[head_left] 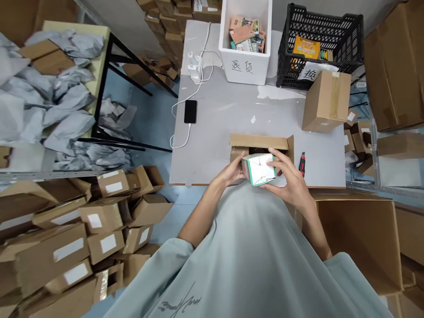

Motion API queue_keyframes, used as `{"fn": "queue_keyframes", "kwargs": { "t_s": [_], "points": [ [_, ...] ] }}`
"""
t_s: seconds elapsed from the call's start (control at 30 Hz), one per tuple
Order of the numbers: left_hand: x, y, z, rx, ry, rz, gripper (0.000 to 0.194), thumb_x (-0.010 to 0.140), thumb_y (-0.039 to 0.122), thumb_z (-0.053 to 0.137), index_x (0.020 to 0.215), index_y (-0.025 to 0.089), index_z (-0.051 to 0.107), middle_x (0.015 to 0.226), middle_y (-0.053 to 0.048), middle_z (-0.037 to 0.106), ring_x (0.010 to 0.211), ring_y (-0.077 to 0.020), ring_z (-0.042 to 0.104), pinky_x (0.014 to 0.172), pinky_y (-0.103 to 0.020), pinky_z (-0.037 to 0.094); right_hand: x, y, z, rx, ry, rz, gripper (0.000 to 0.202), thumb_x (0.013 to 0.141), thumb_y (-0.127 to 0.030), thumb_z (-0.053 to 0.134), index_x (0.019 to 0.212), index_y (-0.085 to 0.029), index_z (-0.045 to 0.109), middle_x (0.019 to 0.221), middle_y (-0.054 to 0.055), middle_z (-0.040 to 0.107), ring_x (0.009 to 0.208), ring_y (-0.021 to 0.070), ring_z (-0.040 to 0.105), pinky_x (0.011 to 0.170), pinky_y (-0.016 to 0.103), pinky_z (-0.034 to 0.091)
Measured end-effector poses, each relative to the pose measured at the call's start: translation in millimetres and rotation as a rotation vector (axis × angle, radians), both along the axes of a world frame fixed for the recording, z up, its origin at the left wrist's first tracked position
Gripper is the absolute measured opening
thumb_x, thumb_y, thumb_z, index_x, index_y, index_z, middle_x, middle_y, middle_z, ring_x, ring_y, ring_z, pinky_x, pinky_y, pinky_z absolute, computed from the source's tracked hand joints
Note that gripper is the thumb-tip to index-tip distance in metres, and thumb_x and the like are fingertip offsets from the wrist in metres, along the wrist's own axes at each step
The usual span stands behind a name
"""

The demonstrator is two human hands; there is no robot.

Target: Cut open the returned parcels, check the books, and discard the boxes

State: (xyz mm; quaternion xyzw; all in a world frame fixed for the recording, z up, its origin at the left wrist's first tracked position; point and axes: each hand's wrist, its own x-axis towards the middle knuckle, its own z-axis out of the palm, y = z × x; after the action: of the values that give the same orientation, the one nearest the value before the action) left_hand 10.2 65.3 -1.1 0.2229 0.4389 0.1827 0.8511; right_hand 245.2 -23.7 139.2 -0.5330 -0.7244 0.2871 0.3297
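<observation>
White with green edging, the carton (pixel 260 170) is gripped at one side by the left hand (pixel 232 171) and pinched by the right hand (pixel 293 182) with fingers parted, near the open cardboard box (pixel 258 141), a hold that likely steadies it with its flapped end exposed.

A grey table (pixel 225 123) above blue flooring (pixel 139 104).
</observation>
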Motion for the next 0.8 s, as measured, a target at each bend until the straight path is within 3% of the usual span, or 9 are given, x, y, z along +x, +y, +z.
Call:
{"fn": "queue_keyframes", "kwargs": {
  "t_s": [0.13,0.27,0.5,0.67,0.8],
  "points": [
    [13,-2,1.4,0.081,0.093,-0.006,0.083,0.088,0.092,0.078,0.120,0.017,0.087,0.126,-0.018,0.087,0.120,-0.0372,0.080,0.087,-0.036,0.064,22,4,-10.7,0.001,0.007,0.043,0.067,0.105,-0.039,0.085,0.165,-0.041,0.055,0.171,0.010,0.063,0.154,0.0355,0.065,0.117,0.060,0.066],
    [27,-8,0.3,0.062,0.120,0.064,0.077,0.090,0.088,0.078,0.116,0.015,0.087,0.118,-0.018,0.088,0.112,-0.0364,0.081,0.082,-0.036,0.063,35,5,-20.8,-0.027,-0.002,0.052,0.071,0.105,-0.033,0.082,0.168,-0.042,0.053,0.171,0.008,0.062,0.157,0.0359,0.063,0.124,0.063,0.061],
    [39,-10,0.5,0.022,0.168,0.083,0.076,0.090,0.087,0.079,0.112,0.015,0.084,0.112,-0.016,0.087,0.108,-0.0342,0.080,0.089,-0.038,0.063,49,4,-19.9,-0.051,-0.010,0.075,0.069,0.102,-0.024,0.078,0.165,-0.041,0.056,0.166,0.008,0.065,0.150,0.0354,0.066,0.115,0.058,0.067],
    [43,-3,0.4,0.046,0.187,0.079,0.081,0.085,0.088,0.082,0.120,0.016,0.083,0.120,-0.015,0.086,0.113,-0.0326,0.080,0.091,-0.036,0.063,56,4,-22.5,-0.012,-0.024,0.112,0.053,0.104,-0.029,0.080,0.155,-0.040,0.067,0.162,0.008,0.068,0.146,0.0346,0.069,0.117,0.058,0.065],
    [44,1,2.5,0.057,0.169,0.073,0.084,0.083,0.091,0.083,0.121,0.016,0.084,0.121,-0.016,0.086,0.114,-0.0342,0.080,0.093,-0.039,0.064,59,1,-29.9,0.034,-0.004,0.081,0.053,0.108,-0.040,0.080,0.159,-0.041,0.066,0.174,0.009,0.061,0.143,0.0336,0.072,0.112,0.055,0.068]
  ]
}}
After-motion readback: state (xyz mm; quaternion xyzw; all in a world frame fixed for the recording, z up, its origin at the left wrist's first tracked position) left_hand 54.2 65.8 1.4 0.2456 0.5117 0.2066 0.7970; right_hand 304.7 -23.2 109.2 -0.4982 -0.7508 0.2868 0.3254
